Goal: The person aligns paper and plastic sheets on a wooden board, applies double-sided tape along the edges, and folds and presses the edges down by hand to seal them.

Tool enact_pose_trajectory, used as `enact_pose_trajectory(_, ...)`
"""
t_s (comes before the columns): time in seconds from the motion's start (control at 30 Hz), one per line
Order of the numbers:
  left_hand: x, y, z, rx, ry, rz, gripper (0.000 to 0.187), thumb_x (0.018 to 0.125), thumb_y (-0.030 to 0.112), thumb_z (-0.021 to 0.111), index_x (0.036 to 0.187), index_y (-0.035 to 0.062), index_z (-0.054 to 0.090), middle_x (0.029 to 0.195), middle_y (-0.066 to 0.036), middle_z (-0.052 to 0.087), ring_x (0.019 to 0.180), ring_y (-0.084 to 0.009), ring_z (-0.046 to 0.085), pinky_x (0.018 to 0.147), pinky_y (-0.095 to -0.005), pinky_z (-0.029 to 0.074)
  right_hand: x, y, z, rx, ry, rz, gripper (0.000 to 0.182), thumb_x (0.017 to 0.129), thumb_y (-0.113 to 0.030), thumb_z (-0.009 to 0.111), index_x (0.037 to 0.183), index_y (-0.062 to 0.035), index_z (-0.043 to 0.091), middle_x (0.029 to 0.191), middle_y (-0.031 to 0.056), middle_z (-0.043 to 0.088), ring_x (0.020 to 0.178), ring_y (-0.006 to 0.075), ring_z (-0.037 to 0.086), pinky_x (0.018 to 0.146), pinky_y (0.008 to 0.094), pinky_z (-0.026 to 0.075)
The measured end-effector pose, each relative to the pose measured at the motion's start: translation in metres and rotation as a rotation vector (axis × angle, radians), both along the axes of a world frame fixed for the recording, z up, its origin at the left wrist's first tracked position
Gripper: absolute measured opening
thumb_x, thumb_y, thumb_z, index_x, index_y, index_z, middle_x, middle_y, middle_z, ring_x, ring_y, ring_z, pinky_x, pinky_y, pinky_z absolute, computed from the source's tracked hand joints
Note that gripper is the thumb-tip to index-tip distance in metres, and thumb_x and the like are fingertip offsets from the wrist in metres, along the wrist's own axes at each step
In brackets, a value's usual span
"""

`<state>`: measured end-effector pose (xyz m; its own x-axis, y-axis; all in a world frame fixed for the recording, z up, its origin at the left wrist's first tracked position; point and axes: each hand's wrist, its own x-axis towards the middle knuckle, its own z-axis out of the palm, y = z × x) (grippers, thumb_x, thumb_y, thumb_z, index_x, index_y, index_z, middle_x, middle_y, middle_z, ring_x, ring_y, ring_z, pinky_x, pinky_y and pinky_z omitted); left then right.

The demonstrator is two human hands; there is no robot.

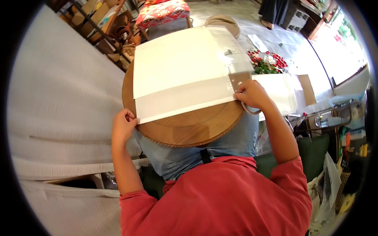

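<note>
On a round wooden table (189, 133) in front of me lie a large cream sheet (177, 59) and a translucent whitish sheet (185, 94) along its near side. A narrow white strip of tape (189, 109) runs along the near edge between my hands. My left hand (123, 126) is closed in a pinch on the strip's left end, at the sheet's corner. With fingers closed, my right hand (252, 94) pinches the strip's right end. A ring-shaped tape roll (251, 110) hangs under its palm, partly hidden.
Clear plastic film (228, 47) covers the sheet's right side. Right of the table are more white sheets (273, 92) and red and white flowers (267, 63). A patterned stool (163, 13) stands behind. White cloth (71, 102) hangs at left. A person's dark clothing (273, 11) shows at the back.
</note>
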<state>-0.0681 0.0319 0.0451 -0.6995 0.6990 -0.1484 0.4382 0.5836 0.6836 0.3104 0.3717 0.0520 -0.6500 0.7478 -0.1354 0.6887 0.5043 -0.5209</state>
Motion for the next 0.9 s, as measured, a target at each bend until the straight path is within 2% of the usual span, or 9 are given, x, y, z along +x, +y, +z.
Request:
enact_pose_trajectory(0.07, 0.055, 0.036, 0.022, 0.208, 0.058, -0.115, 0.017, 0.089, 0.005, 0.081, 0.083, 0.003, 0.065, 0.072, 0.002, 0.06, 0.063, -0.008, 0.051, 0.057, -0.0266, 0.043, -0.002, -0.004, 0.008, -0.027, -0.034, 0.015, 0.024, 0.079, -0.029, 0.081, 0.083, -0.0049, 0.079, 0.089, 0.0163, 0.078, 0.085, 0.0345, 0.075, 0.08, 0.0445, 0.059)
enact_pose_trajectory(0.13, 0.106, 0.083, 0.032, 0.206, -0.071, -0.402, 0.012, 0.094, 0.007, 0.075, 0.088, 0.0018, 0.066, 0.072, 0.0, 0.065, 0.063, -0.0088, 0.057, 0.056, -0.0282, 0.046, -0.001, -0.004, 0.005, -0.017, -0.045, 0.014, 0.024, 0.079, -0.028, 0.081, 0.083, -0.0048, 0.079, 0.086, 0.0158, 0.078, 0.084, 0.0342, 0.075, 0.079, 0.0442, 0.06)
enact_pose_trajectory(0.2, 0.147, 0.133, 0.018, 0.247, -0.259, -0.571, 0.011, 0.097, 0.009, 0.073, 0.091, 0.0012, 0.067, 0.074, -0.004, 0.071, 0.062, -0.0117, 0.064, 0.057, -0.0292, 0.05, -0.001, -0.004, 0.002, -0.007, -0.013, 0.003, 0.024, 0.079, -0.029, 0.081, 0.082, -0.0046, 0.079, 0.085, 0.0158, 0.077, 0.082, 0.034, 0.075, 0.078, 0.0441, 0.06)
enact_pose_trajectory(0.27, 0.176, 0.184, 0.027, 0.145, -0.392, -0.604, 0.012, 0.099, 0.01, 0.071, 0.093, -0.0001, 0.066, 0.075, -0.01, 0.074, 0.064, -0.0158, 0.07, 0.057, -0.0303, 0.054, -0.002, -0.004, 0.002, 0.005, -0.021, 0.006, 0.025, 0.079, -0.029, 0.082, 0.082, -0.0046, 0.079, 0.084, 0.016, 0.077, 0.083, 0.034, 0.075, 0.078, 0.0444, 0.059)
enact_pose_trajectory(0.33, 0.193, 0.223, 0.016, 0.049, -0.6, -0.537, 0.014, 0.099, 0.008, 0.069, 0.09, -0.0015, 0.064, 0.075, -0.013, 0.074, 0.062, -0.0186, 0.072, 0.055, -0.031, 0.057, -0.001, -0.001, -0.002, -0.02, -0.019, 0.003, 0.026, 0.08, -0.03, 0.082, 0.083, -0.005, 0.079, 0.086, 0.0164, 0.077, 0.085, 0.0342, 0.075, 0.079, 0.0447, 0.059)
enact_pose_trajectory(0.5, 0.199, 0.252, -0.007, -0.067, -0.586, -0.523, 0.017, 0.097, 0.007, 0.072, 0.087, -0.0016, 0.061, 0.073, -0.015, 0.074, 0.062, -0.0203, 0.075, 0.051, -0.0322, 0.059, -0.001, -0.004, -0.002, 0.01, -0.002, 0.007, 0.025, 0.081, -0.029, 0.08, 0.084, -0.0048, 0.08, 0.083, 0.0175, 0.077, 0.082, 0.0345, 0.075, 0.078, 0.045, 0.059)
enact_pose_trajectory(0.57, 0.197, 0.25, -0.005, -0.082, -0.593, -0.511, 0.022, 0.095, 0.009, 0.076, 0.084, -0.0004, 0.059, 0.071, -0.015, 0.073, 0.057, -0.0204, 0.073, 0.048, -0.0326, 0.058, -0.002, -0.005, -0.002, -0.017, 0.008, -0.012, 0.026, 0.083, -0.027, 0.079, 0.086, -0.0014, 0.081, 0.076, 0.0189, 0.075, 0.071, 0.0318, 0.073, 0.072, 0.042, 0.058)
enact_pose_trajectory(0.7, 0.2, 0.251, 0.0, -0.08, -0.586, -0.476, 0.024, 0.094, 0.009, 0.077, 0.081, 0.0002, 0.058, 0.069, -0.015, 0.073, 0.056, -0.0203, 0.073, 0.048, -0.0323, 0.058, -0.004, -0.009, 0.009, -0.064, -0.043, -0.016, 0.024, 0.083, -0.026, 0.075, 0.087, -0.0031, 0.08, 0.08, 0.0197, 0.076, 0.079, 0.0359, 0.075, 0.078, 0.0458, 0.06)
enact_pose_trajectory(0.9, 0.203, 0.253, 0.001, -0.091, -0.594, -0.455, 0.026, 0.093, 0.009, 0.078, 0.079, -0.0002, 0.059, 0.069, -0.016, 0.073, 0.054, -0.0206, 0.072, 0.046, -0.0328, 0.057, 0.0, -0.024, 0.007, 0.088, 0.002, 0.02, 0.023, 0.085, -0.025, 0.073, 0.09, -0.0038, 0.081, 0.085, 0.0205, 0.077, 0.083, 0.0384, 0.076, 0.08, 0.0471, 0.06)
